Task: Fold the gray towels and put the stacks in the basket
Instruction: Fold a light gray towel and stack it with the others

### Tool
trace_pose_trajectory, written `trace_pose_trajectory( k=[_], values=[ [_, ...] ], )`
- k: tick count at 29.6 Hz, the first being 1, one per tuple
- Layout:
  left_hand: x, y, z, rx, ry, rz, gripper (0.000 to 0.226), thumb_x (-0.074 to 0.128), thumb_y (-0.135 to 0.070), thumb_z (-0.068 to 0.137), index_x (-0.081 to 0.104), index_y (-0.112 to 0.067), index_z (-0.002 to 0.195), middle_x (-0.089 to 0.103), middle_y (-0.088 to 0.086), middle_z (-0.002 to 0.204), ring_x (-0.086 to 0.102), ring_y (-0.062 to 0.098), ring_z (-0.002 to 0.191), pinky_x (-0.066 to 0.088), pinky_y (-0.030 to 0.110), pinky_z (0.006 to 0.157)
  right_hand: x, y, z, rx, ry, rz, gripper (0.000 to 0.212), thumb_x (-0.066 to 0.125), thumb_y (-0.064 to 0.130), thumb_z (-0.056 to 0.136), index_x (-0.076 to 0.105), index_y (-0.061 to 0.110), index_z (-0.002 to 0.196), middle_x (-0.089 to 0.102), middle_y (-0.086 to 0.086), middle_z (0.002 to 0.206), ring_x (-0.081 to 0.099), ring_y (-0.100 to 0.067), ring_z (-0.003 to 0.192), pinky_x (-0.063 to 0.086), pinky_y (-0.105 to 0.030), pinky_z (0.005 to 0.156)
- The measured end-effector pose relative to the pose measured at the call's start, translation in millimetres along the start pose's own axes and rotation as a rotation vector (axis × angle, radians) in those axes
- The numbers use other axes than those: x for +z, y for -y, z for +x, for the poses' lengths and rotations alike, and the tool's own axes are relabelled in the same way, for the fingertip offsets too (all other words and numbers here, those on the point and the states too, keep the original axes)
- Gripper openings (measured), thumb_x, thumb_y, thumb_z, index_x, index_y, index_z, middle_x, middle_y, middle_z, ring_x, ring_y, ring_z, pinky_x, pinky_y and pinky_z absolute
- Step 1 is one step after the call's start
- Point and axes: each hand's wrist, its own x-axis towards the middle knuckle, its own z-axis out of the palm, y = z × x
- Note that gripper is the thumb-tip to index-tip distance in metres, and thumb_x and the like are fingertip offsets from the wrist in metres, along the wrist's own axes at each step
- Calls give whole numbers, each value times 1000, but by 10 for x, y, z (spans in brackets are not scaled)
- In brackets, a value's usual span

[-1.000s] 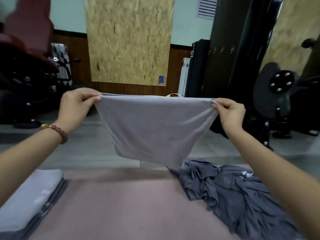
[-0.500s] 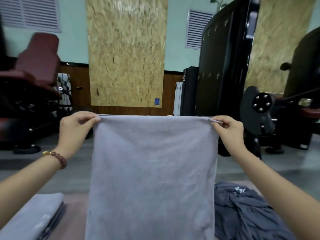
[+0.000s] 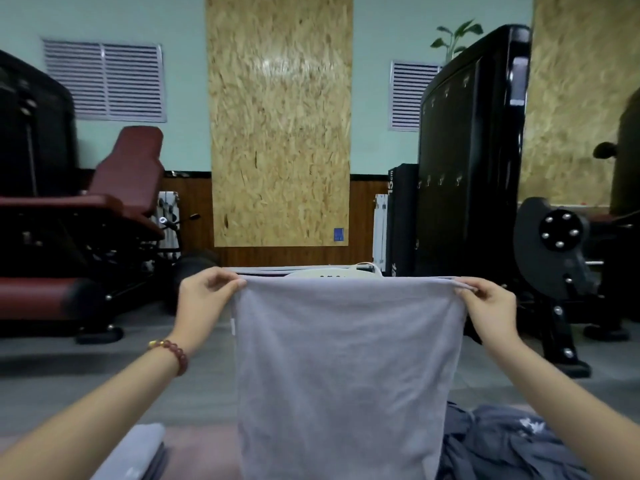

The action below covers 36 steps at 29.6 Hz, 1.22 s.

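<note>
The light gray towel (image 3: 346, 368) hangs right in the middle of the view: a soft, matte rectangle with a fine nap and only faint creases. Its top edge is pulled level and taut from side to side. The long axis runs straight up and down, and the lower end drops out of sight at the bottom of the frame. A small pale tag (image 3: 232, 325) shows on the left edge.

The left hand (image 3: 204, 299) pinches the upper left corner, thumb against curled fingertips with the cloth nipped between them. The right hand (image 3: 491, 306) does the same at the upper right corner, fingers bent over and a small fold of fabric bunched in the pinch. Both arms reach well forward, and a bracelet (image 3: 173, 355) of reddish-brown beads sits on the left wrist.

Below left, a folded stack (image 3: 138, 452) of gray towels lies flat with neat layered edges on a pinkish surface (image 3: 204, 455). Below right sits a rumpled pile (image 3: 502, 445) of darker gray towels, all ridges and folds. A pale rounded rim (image 3: 332, 271) peeks over the towel's top edge; what it belongs to cannot be told.

Further back stand a dark red padded bench (image 3: 128, 174), a rough chipboard panel (image 3: 280, 119) on the wall and a glossy black machine (image 3: 471, 150).
</note>
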Motion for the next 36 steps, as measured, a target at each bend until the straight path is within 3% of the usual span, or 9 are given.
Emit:
trace_pose_trajectory(
  k=[3, 5, 8, 13, 17, 22, 27, 31, 36],
  values=[
    [-6, -13, 14, 10, 11, 46, 13, 64, -4, 85, 62, -13, 77, 63, -3, 76, 59, 6, 70, 46, 12, 66, 56, 78, -76, -7, 1, -23, 22, 48, -1, 92, 68, 7, 94, 66, -7, 90, 60, -20, 89, 44, -7, 61],
    [0, -32, -35, 34, -11, 79, 9, 50, -7, 94, 53, -9, 86, 55, -1, 75, 52, 17, 69, 41, 20, 63, 98, 178, -152, -43, -6, -53, 22, 42, 1, 95, 62, 10, 95, 61, -5, 92, 56, -19, 90, 41, -19, 67],
    [6, -146, -103, 87, -101, 73, 8, 39, -11, 99, 43, -9, 93, 45, -4, 76, 44, 10, 67, 36, 31, 63, 116, 320, -242, -148, -89, -75, 19, 37, 3, 97, 55, 11, 99, 56, -4, 97, 51, -15, 90, 36, -18, 74],
    [-60, -243, -135, 161, -211, -8, 14, 42, -6, 96, 44, -18, 89, 44, -13, 81, 46, -10, 72, 34, 8, 68, 90, 442, -315, -265, -199, -6, 21, 37, 1, 94, 52, 16, 95, 54, -4, 96, 49, -5, 82, 34, -3, 74],
    [43, 259, -404, 65, -115, 16, 14, 48, -6, 93, 48, -19, 90, 48, -14, 81, 47, -5, 69, 36, 11, 68, 167, -17, -552, -146, -116, -149, 21, 37, 3, 95, 55, 14, 97, 54, -2, 101, 48, -11, 89, 31, 0, 71],
    [278, 1211, -1007, -145, 36, 147, 34, 51, -2, 89, 45, -32, 76, 51, -13, 75, 49, -9, 64, 36, 9, 66, 420, -979, -941, 134, 49, -378, 26, 37, 9, 96, 61, 11, 105, 60, -5, 110, 49, -13, 91, 30, -17, 73],
    [440, 2381, -1433, -436, 268, 330, 10, 55, -6, 90, 51, -15, 93, 51, 2, 74, 47, 8, 63, 38, 18, 63, 893, -1934, -1210, 280, 357, -655, 31, 40, 11, 95, 68, 14, 110, 66, -13, 110, 60, -32, 96, 43, -31, 71],
    [463, 2729, -1462, -470, 353, 406, 13, 56, -8, 91, 63, -4, 101, 63, 14, 85, 60, 30, 85, 43, 30, 75, 1118, -2217, -1195, 360, 386, -673, 37, 39, 4, 90, 71, 14, 104, 69, -15, 103, 61, -33, 88, 46, -31, 70],
    [656, 3137, -1442, -543, 308, 437, 16, 57, -7, 90, 66, 1, 101, 67, 22, 100, 61, 31, 92, 37, 24, 75, 1515, -2624, -1146, 573, 327, -508, 33, 35, 2, 95, 64, 6, 107, 64, -16, 90, 63, -28, 64, 58, -42, 70]
  ],
)
